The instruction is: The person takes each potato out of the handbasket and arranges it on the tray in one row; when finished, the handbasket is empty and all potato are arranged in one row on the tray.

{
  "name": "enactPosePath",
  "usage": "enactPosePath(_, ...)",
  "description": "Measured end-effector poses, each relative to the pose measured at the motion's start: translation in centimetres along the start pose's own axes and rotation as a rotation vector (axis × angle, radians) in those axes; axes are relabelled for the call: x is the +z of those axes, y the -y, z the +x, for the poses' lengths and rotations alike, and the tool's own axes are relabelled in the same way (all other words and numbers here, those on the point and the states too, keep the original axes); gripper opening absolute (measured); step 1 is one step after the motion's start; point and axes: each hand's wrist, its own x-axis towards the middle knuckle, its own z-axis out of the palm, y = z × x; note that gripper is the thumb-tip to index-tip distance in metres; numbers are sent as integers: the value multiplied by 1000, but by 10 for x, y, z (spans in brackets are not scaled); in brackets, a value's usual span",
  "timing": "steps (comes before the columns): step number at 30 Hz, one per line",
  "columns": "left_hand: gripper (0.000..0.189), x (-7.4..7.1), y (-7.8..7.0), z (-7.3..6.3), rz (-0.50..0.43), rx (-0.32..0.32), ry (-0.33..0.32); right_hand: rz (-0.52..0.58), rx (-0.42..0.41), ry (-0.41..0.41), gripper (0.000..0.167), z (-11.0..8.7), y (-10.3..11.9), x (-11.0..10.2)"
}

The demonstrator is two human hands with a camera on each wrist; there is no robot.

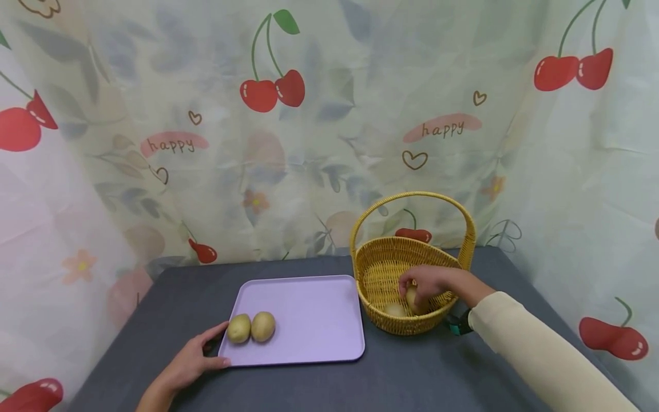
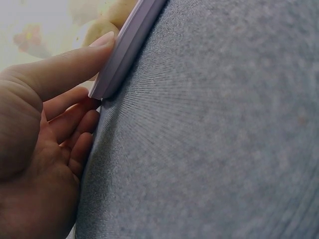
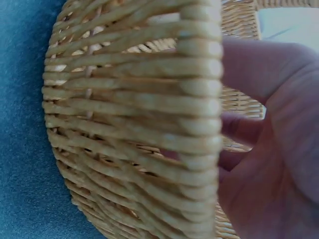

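My left hand (image 1: 182,363) holds the near left corner of a lilac tray (image 1: 319,320), thumb on the front edge and fingers along the left side. In the left wrist view the thumb lies against the tray's rim (image 2: 124,55). Two potatoes (image 1: 239,329) (image 1: 263,327) lie side by side on the tray's left part. Reaching over the side of a wicker basket (image 1: 381,274), my right hand (image 1: 429,280) curls its fingers round a potato (image 1: 416,300). Another potato (image 1: 395,310) lies beside it. In the right wrist view the basket wall (image 3: 134,109) hides the fingertips.
The basket's tall arched handle (image 1: 412,194) rises over its opening. A dark grey cloth (image 1: 288,389) covers the table. Behind and at both sides hangs a curtain (image 1: 329,143) printed with cherries.
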Motion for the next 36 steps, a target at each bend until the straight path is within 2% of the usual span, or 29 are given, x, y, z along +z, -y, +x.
enactPosePath(4, 86, 0, 0, 1, 5, -12, 3, 39, -35, -82, 33, -4, -1, -4)
enactPosePath(10, 87, 0, 0, 1, 1, -21, 6, 186, -73, -164, 34, -11, 2, -11)
enactPosePath(15, 85, 0, 0, 0, -1, -4, 6, 178, -176, -234, 33, -17, 12, -14)
enactPosePath(24, 85, -1, 1, 0, -9, -1, 17, 204, -292, -348, 35, -25, 44, -3)
enactPosePath(32, 85, -1, -1, -1, -17, -4, 13, 210, -325, -431, 34, -24, 78, 17)
enactPosePath(36, 85, -1, 0, -1, -21, 21, 10, 212, -351, -456, 33, -21, 96, 27)
